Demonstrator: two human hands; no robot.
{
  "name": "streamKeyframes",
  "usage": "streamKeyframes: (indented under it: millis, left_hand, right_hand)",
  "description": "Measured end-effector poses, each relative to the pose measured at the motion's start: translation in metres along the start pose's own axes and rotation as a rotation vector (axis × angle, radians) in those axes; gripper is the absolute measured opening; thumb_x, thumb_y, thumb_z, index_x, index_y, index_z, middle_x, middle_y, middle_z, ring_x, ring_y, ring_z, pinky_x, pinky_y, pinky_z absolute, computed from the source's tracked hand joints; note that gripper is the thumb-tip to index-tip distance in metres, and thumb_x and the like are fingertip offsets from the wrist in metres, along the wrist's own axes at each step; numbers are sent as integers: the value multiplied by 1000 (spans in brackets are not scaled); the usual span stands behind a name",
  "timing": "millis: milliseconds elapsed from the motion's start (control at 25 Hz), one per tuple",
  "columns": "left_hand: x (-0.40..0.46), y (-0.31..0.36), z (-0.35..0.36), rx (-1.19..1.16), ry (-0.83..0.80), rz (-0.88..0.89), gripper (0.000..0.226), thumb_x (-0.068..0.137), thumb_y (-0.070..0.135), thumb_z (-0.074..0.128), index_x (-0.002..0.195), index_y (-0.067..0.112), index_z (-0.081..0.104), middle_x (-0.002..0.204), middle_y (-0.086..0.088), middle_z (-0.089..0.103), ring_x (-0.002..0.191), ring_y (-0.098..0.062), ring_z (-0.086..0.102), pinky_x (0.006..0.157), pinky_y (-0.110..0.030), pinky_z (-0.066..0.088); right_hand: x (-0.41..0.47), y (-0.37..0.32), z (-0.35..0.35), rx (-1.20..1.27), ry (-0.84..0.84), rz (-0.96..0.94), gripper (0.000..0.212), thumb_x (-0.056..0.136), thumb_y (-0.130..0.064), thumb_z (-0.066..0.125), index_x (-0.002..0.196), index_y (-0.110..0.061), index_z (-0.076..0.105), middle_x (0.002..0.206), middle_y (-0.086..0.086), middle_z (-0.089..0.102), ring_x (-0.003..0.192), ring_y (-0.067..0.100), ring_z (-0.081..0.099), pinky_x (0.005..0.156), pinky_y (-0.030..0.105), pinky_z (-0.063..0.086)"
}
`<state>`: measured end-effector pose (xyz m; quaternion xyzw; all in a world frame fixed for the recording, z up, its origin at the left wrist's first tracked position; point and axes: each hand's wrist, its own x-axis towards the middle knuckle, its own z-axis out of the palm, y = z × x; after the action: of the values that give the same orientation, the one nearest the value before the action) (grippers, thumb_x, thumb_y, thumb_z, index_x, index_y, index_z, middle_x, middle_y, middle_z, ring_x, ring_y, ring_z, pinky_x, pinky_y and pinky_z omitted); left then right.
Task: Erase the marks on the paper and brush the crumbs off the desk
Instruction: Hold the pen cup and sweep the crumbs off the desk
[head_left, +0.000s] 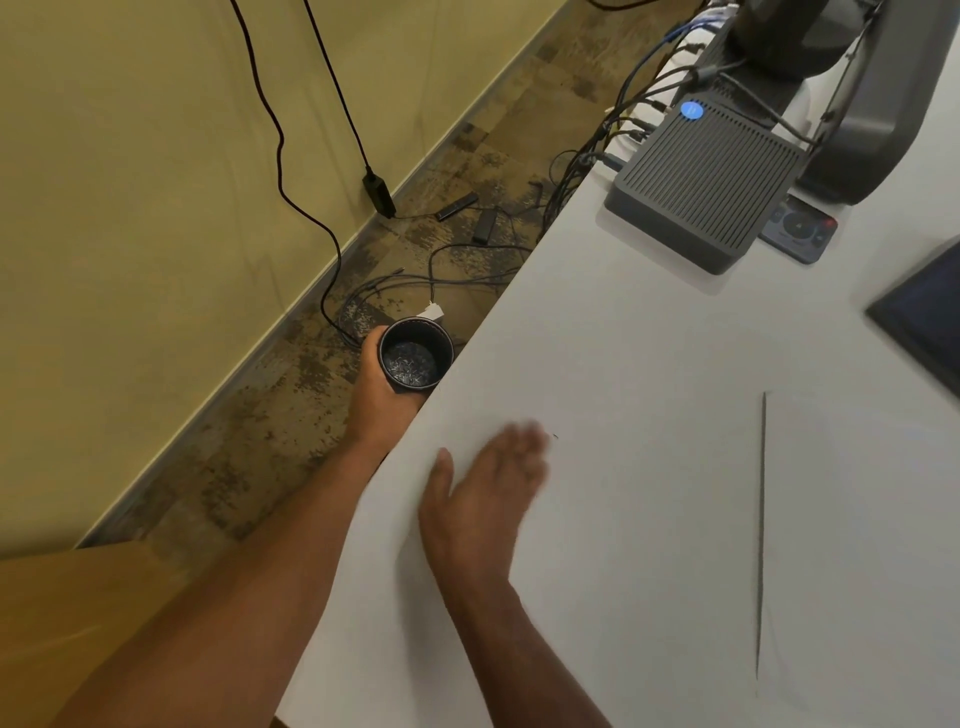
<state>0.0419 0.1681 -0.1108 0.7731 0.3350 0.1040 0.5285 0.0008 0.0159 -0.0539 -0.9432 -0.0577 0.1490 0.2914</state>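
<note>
My left hand (376, 395) grips a small black cup (415, 358) just off the left edge of the white desk (649, 338), its rim level with the desk edge. Pale eraser crumbs lie in the bottom of the cup. My right hand (483, 499) lies flat on the desk near that edge, fingers straight and blurred with motion, pointing toward the cup. A tiny dark speck (555, 435) sits just past the fingertips. The white paper (857, 545) lies to the right; its left edge shows as a dark line, and I see no marks on it.
A grey ribbed box (711, 182) with a blue sticker stands at the desk's far end, with many cables behind it. A small remote (800, 228), a dark curved stand (862, 114) and a dark tablet (924, 317) are near it. Cables and adapters litter the floor (311, 374) below.
</note>
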Motion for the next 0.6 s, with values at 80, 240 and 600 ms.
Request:
streamKeyframes:
  millis: [80, 240, 600]
  left_hand:
    - [1, -2, -1, 13, 1, 7, 98, 70, 24, 91, 147, 25, 32, 143, -4, 52, 131, -22, 49, 98, -27, 43]
    - [0, 0, 1, 4, 0, -20, 103, 66, 25, 94, 147, 27, 31, 144, 0, 50, 129, -15, 47, 89, -11, 41]
    - [2, -4, 0, -3, -7, -8, 102, 66, 25, 94, 146, 26, 32, 144, -3, 51, 130, -17, 48, 88, -8, 40]
  right_hand:
    - [6, -12, 0, 83, -132, -256, 67, 102, -41, 27, 153, -9, -2, 161, 8, -7, 147, 16, -16, 118, 33, -12]
    - [10, 26, -15, 38, 213, 78, 71, 98, -43, 28, 151, 2, 12, 160, 19, 7, 148, 26, -3, 120, 40, -4]
    - [-1, 3, -11, 132, 90, -149, 64, 100, -40, 24, 153, -6, 7, 160, 5, -3, 148, 16, -9, 120, 35, -4]
